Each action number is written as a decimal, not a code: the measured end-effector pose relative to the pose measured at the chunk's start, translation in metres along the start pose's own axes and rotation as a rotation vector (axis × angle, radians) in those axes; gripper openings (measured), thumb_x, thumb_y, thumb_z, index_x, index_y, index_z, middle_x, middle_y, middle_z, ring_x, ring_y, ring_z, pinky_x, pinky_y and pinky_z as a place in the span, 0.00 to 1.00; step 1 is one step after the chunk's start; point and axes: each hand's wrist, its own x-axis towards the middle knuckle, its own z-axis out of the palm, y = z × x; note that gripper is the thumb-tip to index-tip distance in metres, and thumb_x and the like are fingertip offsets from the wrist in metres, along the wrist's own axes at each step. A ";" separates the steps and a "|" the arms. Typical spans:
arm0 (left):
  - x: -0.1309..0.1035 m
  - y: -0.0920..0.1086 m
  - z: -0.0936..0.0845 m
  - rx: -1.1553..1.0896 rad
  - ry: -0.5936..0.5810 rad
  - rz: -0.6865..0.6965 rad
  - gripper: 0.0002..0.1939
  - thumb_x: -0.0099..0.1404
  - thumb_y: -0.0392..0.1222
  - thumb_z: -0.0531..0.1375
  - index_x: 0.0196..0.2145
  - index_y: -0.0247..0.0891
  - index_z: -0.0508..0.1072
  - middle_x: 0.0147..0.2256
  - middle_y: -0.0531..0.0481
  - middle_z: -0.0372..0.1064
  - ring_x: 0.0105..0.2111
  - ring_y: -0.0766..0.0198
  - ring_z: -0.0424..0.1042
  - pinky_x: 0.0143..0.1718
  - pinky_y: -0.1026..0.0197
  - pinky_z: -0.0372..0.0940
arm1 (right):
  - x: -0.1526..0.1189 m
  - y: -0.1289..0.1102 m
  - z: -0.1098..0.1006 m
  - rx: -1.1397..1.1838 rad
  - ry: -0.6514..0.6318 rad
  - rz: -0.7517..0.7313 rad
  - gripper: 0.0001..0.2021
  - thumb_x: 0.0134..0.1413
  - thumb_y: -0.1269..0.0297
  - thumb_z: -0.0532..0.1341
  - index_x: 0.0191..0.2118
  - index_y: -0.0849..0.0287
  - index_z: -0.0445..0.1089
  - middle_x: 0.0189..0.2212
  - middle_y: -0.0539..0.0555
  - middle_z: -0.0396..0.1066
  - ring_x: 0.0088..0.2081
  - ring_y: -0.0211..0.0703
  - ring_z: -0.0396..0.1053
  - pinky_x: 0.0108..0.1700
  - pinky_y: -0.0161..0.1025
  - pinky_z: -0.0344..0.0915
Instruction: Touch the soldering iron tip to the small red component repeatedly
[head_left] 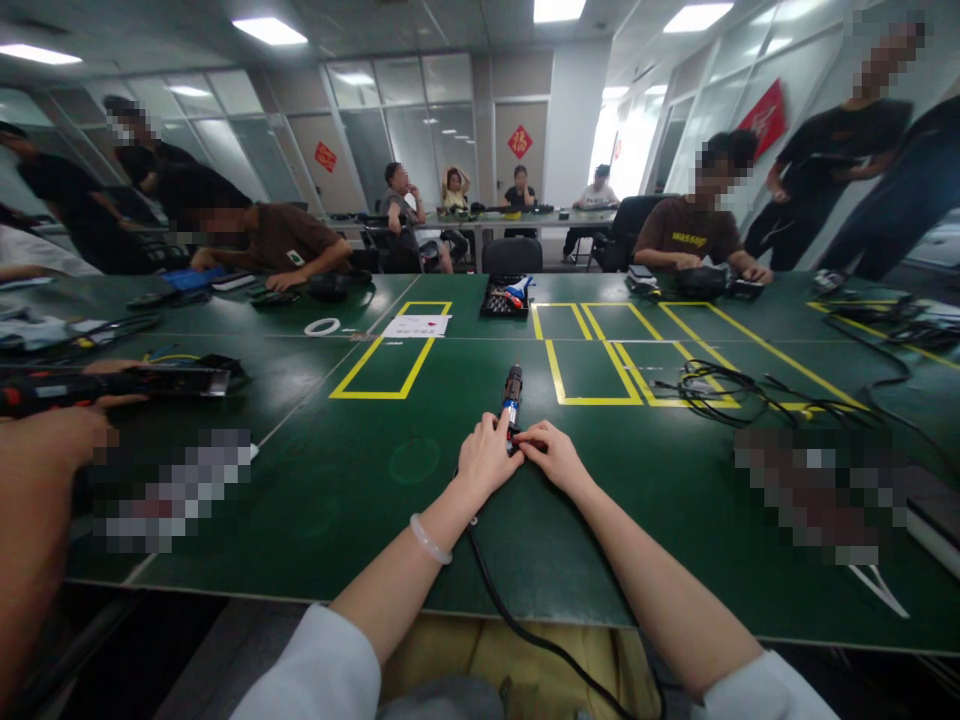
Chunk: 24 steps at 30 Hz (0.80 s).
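A slim corded hand tool (513, 388) with a black tip section and a blue band lies on the green table, tip pointing away from me. My left hand (486, 455) is wrapped over its rear part, the index finger stretched along the top. Beside it, my right hand (556, 455) pinches with thumb and fingertips at a small dark part on the tool's right side, partly hidden. A black cable (491, 590) runs from under my left wrist over the table's near edge. The tool's exact kind cannot be made out.
Ahead is a black tray of tools (506, 297). A paper sheet (417, 326) and yellow tape outlines (367, 395) mark the green table. Loose black cables (720, 395) lie right. At far left, a co-worker's hand (56, 450) is near a long black-and-red tool (67, 390).
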 end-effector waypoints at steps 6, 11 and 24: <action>0.000 0.001 -0.001 0.011 0.003 -0.028 0.32 0.63 0.54 0.53 0.62 0.47 0.50 0.47 0.43 0.58 0.44 0.55 0.66 0.41 0.57 0.62 | -0.003 -0.003 0.000 0.010 0.019 0.004 0.09 0.55 0.65 0.59 0.39 0.56 0.75 0.34 0.54 0.72 0.34 0.40 0.68 0.40 0.38 0.66; 0.000 -0.001 0.000 0.018 0.018 -0.023 0.30 0.64 0.56 0.52 0.61 0.47 0.51 0.46 0.43 0.58 0.43 0.55 0.66 0.40 0.57 0.62 | -0.005 -0.007 0.000 0.040 0.026 0.034 0.10 0.54 0.64 0.59 0.41 0.58 0.73 0.35 0.54 0.74 0.34 0.40 0.69 0.40 0.37 0.66; 0.000 -0.003 0.001 0.029 0.035 -0.020 0.30 0.64 0.56 0.51 0.61 0.46 0.51 0.45 0.43 0.58 0.42 0.55 0.66 0.39 0.57 0.62 | -0.005 -0.007 0.001 0.060 0.015 0.046 0.10 0.55 0.64 0.57 0.40 0.59 0.72 0.36 0.53 0.74 0.33 0.40 0.69 0.41 0.38 0.66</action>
